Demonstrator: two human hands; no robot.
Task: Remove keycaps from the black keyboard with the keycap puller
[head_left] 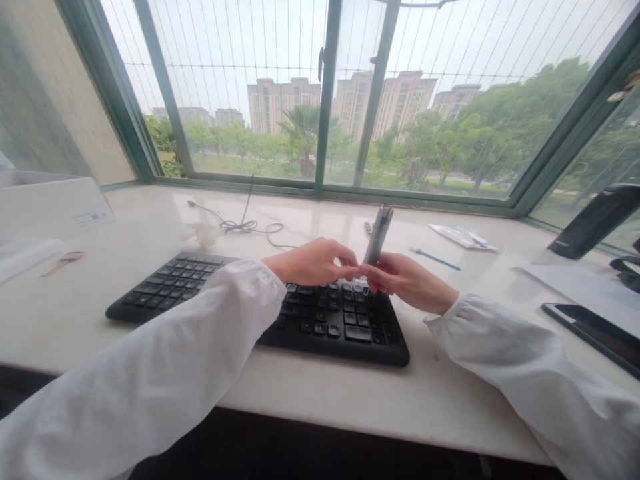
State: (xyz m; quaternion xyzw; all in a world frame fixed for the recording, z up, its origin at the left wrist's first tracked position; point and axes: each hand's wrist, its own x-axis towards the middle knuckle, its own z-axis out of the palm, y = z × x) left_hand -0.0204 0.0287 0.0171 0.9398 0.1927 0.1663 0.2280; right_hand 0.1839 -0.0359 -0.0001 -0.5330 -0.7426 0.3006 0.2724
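Observation:
My right hand is closed around a dark grey, flat, stick-like tool, which stands upright with a notched top end. Below the fingers, a thin wire loop seems to hang from its lower end. Fingers bent and pinched, my left hand meets the right fingertips at the tool's base; whatever lies between them is hidden. Both hands are above the right part of a black keyboard, and my left sleeve covers its middle. A few small dark keycap-like pieces lie just behind the tool.
A coiled black cable lies behind the keyboard. To the right are a blue stick, a plastic packet, white paper and a phone. On the left stand a white box and a small brush. Windows rise behind.

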